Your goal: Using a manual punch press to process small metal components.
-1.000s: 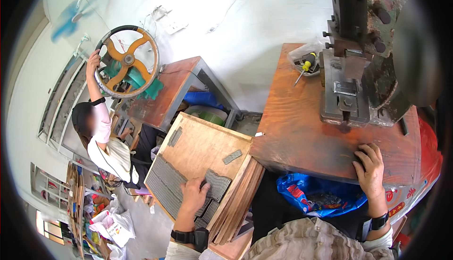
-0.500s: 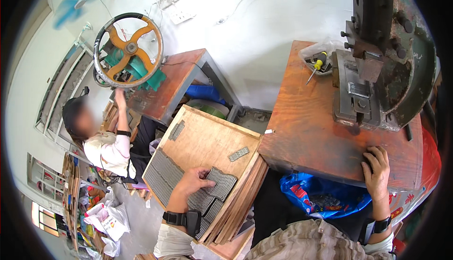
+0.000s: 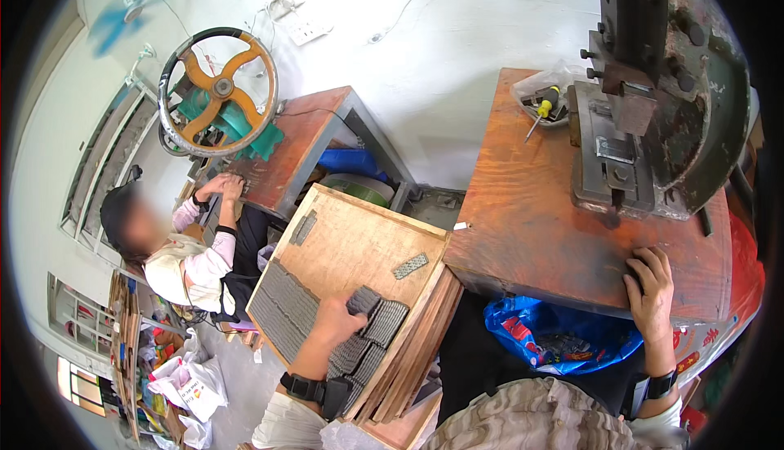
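Observation:
My left hand [image 3: 335, 321] is over a shallow wooden tray [image 3: 359, 213], its fingers closed on a small bunch of grey ridged strips [image 3: 363, 299]. This bunch is tilted up from the rows beside it. More strips [image 3: 282, 307] lie packed in close rows along the tray's near and left part. A single perforated strip [image 3: 411, 266] lies apart toward the right side, and a short stack [image 3: 304, 228] sits near the far left corner. My right hand [image 3: 651, 291] rests on the edge of the wooden bench, fingers stretched out, holding nothing.
A heavy press [image 3: 612, 152] stands on the bench [image 3: 510, 197], beside a plastic bag-lined bowl holding a yellow-handled screwdriver [image 3: 545, 107]. A blue bag [image 3: 531, 336] hangs below the bench edge. At left, a co-worker [image 3: 196, 254] sits by a machine with an orange-spoked handwheel [image 3: 222, 86].
My left hand has lifted and tilted a bunch of strips out of the rows. My right hand stays on the bench. The co-worker's raised hand has come down to the other one.

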`<state>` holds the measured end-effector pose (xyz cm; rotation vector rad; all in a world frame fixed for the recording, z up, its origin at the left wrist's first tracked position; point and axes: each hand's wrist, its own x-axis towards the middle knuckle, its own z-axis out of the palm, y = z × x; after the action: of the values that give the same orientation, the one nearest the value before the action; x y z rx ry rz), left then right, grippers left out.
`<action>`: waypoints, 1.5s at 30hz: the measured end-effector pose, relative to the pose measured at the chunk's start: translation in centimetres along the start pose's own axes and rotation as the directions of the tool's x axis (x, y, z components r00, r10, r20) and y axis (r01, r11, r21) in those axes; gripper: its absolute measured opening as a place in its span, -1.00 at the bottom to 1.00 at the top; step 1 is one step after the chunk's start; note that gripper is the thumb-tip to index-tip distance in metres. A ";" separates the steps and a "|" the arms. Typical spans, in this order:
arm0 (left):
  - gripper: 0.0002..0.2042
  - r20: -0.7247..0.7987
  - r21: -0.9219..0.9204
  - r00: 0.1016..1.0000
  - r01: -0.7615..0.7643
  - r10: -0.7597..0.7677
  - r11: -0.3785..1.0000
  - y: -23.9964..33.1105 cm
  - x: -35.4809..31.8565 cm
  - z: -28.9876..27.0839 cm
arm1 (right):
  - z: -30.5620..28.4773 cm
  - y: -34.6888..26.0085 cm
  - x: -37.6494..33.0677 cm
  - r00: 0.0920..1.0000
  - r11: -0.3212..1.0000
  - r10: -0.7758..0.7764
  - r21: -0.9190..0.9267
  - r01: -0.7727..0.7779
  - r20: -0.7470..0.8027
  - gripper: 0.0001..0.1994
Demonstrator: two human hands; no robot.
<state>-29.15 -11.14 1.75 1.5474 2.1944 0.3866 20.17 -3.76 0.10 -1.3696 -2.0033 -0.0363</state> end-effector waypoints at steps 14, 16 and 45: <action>-0.65 -0.102 -0.439 0.981 -0.194 0.166 0.877 8.6 4.6 -0.4 | -0.1 0.5 -0.2 0.998 0.998 -0.048 -0.029 0.047 -0.027 -0.73; -0.62 -0.061 -0.489 0.929 -0.347 0.365 0.801 18.2 6.5 0.9 | -0.4 1.3 -0.8 0.998 0.998 -0.047 -0.041 0.045 -0.037 -0.74; -0.73 -0.422 -0.208 0.594 -0.799 0.685 0.565 37.6 12.9 11.4 | -3.1 2.2 4.0 0.973 0.961 -0.049 0.256 0.108 -0.225 -0.72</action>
<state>3.62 13.55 6.71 2.2280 1.3383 1.3067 22.79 -0.78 3.86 -1.0664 -1.8049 0.0452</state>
